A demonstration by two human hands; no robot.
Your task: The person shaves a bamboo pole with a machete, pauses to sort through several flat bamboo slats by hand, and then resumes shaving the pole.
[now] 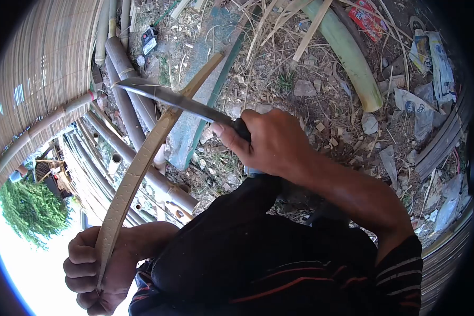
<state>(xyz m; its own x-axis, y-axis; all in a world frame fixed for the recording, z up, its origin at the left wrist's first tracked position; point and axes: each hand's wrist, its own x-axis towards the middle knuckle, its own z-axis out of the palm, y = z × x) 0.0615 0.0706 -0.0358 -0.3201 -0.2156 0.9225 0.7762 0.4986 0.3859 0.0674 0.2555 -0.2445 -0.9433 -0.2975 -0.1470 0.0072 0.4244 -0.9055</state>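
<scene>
My left hand [100, 268] is closed around the lower end of a long, curved bamboo strip [125, 187], which slants up and away to the right. The strip's pale surface shows rows of small nicks. In my right hand [276, 141] is the dark handle of a large knife [201, 109], with the thumb stretched along the handle towards the blade. The blade crosses the strip in its upper part and points to the left. It appears to touch the strip there, though the exact contact is hard to make out.
A thick green bamboo stalk [347, 52] lies at the upper right. Brown bamboo poles [126, 105] lie on the left beside a slatted bamboo screen [47, 52]. A worn bluish board [187, 134] is beneath the strip. Wood chips, plastic wrappers [416, 108] and a red packet [367, 20] litter the ground.
</scene>
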